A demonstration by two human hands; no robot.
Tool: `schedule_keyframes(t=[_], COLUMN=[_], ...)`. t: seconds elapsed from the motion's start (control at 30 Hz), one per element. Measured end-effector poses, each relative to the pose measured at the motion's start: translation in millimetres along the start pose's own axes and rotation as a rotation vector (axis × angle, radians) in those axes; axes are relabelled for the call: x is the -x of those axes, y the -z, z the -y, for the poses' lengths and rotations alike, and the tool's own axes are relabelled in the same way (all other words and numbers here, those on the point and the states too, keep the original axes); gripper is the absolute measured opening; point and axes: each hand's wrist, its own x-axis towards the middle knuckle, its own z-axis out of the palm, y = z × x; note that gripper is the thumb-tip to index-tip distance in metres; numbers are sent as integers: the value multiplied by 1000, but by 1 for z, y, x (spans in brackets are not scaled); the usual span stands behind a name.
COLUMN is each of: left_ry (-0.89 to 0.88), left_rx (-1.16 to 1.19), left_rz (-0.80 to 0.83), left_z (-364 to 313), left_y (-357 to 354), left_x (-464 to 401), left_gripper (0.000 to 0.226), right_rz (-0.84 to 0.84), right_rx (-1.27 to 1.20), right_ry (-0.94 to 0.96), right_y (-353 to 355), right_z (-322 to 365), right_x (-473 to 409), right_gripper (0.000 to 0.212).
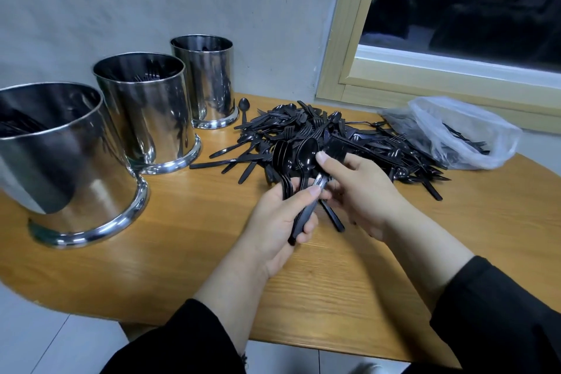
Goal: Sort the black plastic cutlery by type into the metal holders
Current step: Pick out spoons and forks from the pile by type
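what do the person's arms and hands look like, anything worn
Both arms wear loose black long sleeves, the left sleeve and right sleeve pushed up to mid-forearm. The left hand and right hand are bare: no gloves, rings or watch visible. Fingernails are short.

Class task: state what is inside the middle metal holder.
Inside the middle metal holder, black fork tines show just below the rim at the back. Its steel wall hides their handles and how many there are.
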Motion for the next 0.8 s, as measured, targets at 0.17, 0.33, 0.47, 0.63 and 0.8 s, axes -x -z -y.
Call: schedule_keyframes(t=[0.17,0.33,0.47,0.63,0.8], left_ry=[-18,-56,-58,-49,-16], left_rx=[-27,-51,-54,-46,8], left_rz=[-18,-56,-69,-55,-22], left_z=[1,3,2,-1,-1], left_y=[-1,1,1,-1,-1], left_x=[0,0,1,1,3], left_gripper=[5,21,28,18,15], right_rz=[-23,-72,-77,-81,-51], right_rx=[48,64,57,81,-29], right_ry=[103,142,146,156,122], right_y=[0,-1,-2,-5,-9], right_z=[0,3,3,1,0], right_x=[-1,-1,0,0,-4], right_gripper=[22,21,15,13,12])
